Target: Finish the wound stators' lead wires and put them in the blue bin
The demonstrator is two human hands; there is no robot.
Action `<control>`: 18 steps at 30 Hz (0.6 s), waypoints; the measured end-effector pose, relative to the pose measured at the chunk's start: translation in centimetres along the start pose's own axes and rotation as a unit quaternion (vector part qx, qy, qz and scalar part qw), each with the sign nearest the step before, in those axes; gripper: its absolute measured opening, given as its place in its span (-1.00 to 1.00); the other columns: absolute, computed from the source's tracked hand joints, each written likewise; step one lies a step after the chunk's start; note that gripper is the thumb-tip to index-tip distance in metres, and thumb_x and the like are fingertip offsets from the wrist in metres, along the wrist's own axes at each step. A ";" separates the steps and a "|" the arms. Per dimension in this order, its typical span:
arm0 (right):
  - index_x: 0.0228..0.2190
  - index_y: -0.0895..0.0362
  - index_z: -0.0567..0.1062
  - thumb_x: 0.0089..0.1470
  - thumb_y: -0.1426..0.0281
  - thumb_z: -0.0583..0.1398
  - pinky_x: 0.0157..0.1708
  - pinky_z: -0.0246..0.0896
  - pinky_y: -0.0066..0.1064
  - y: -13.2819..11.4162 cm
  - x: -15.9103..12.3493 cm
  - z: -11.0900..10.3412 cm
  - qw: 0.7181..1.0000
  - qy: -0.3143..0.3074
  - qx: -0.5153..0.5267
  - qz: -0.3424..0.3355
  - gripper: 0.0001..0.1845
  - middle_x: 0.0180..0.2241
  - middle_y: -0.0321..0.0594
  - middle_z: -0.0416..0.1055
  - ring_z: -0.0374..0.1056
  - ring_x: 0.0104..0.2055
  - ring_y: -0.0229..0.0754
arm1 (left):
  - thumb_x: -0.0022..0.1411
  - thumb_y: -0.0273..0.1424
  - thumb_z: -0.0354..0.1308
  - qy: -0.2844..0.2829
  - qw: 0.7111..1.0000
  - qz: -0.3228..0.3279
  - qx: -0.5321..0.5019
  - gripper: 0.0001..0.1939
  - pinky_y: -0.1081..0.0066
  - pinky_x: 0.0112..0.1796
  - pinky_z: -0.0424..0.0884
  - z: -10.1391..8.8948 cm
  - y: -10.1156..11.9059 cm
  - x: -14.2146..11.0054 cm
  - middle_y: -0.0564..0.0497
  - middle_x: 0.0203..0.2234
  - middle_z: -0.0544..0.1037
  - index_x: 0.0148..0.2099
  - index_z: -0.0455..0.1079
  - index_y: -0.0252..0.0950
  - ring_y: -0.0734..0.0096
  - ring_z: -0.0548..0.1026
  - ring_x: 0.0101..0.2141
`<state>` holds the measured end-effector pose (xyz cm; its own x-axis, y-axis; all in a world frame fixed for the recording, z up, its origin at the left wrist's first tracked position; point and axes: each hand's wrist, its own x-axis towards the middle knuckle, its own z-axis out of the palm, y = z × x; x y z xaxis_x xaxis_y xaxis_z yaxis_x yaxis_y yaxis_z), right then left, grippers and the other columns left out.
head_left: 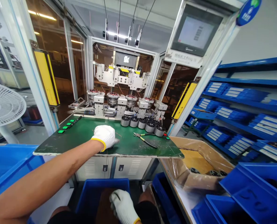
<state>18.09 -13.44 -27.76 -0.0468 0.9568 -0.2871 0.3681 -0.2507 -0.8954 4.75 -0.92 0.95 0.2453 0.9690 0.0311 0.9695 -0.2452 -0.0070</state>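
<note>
My left hand (pixel 104 136), in a white knitted glove with a yellow cuff, is closed low over the green tabletop (pixel 82 140). A blurred grey edge shows beside its fingers; what it holds is hidden. A thin wire hangs below it past the table's front edge. My right hand (pixel 123 203), gloved the same way, is near my lap above a blue bin (pixel 105 182). Its fingers are curled, and whatever may be in them is out of sight. Diagonal pliers (pixel 145 140) with dark and yellow-green handles lie on the table to the right of my left hand.
Several silver cylindrical stators (pixel 142 123) stand in a row before the winding machine (pixel 124 77). Green buttons (pixel 65 127) sit at the table's left. A cardboard box (pixel 194 155) and blue crates (pixel 252 186) are at right. A white fan (pixel 5 104) stands left.
</note>
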 end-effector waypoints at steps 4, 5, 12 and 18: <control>-0.58 -0.01 0.37 -0.04 0.17 0.07 -0.67 0.09 -0.31 -4.6 -0.1 -5.3 0.997 0.031 -0.005 -0.065 -0.78 -0.66 -0.24 0.33 0.27 -0.66 -0.07 | -0.07 -0.21 0.18 -0.007 0.989 0.145 0.004 -0.45 0.17 -0.16 0.38 0.6 -3.6 0.7 -0.17 -0.11 0.51 0.03 0.40 -0.20 -0.01 0.48 -0.13; -0.59 0.00 0.37 -0.03 0.16 0.08 -0.64 0.13 -0.26 -6.3 -0.3 -7.1 0.994 0.059 -0.008 -0.087 -0.75 -0.64 -0.20 0.35 0.29 -0.63 -0.03 | -0.11 -0.30 0.21 -0.012 0.979 0.201 -0.015 -0.38 0.22 -0.10 0.36 0.6 -4.9 1.0 -0.09 -0.02 0.47 0.09 0.35 -0.11 0.05 0.45 -0.08; -0.06 0.00 0.41 0.18 0.33 -0.02 -0.43 0.29 -0.37 -20.2 -0.6 -11.8 0.949 0.102 -0.091 -0.285 -0.66 -0.35 -0.22 0.45 0.36 -0.46 -0.19 | -0.20 -0.31 0.27 -0.014 0.975 0.179 -0.128 -0.21 0.29 -0.02 0.32 2.3 -7.7 1.5 0.00 0.04 0.43 0.18 0.26 -0.06 0.07 0.39 0.01; -0.23 0.20 0.43 0.15 0.47 -0.01 -0.38 0.31 -0.21 -22.6 2.7 -5.4 0.837 0.186 -0.470 -0.211 -0.76 -0.34 0.02 0.45 0.42 -0.31 0.05 | -0.14 -0.40 0.17 0.018 0.953 0.211 -0.217 -0.33 0.36 0.02 0.29 3.6 -6.1 1.0 -0.01 0.04 0.41 0.12 0.29 -0.20 0.21 0.39 0.01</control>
<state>14.68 -4.36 -6.42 -0.1298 0.9542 0.2695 0.9674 0.1814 -0.1765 -0.92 1.62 -2.54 0.6055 0.7813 0.1515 0.6906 -0.6104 0.3879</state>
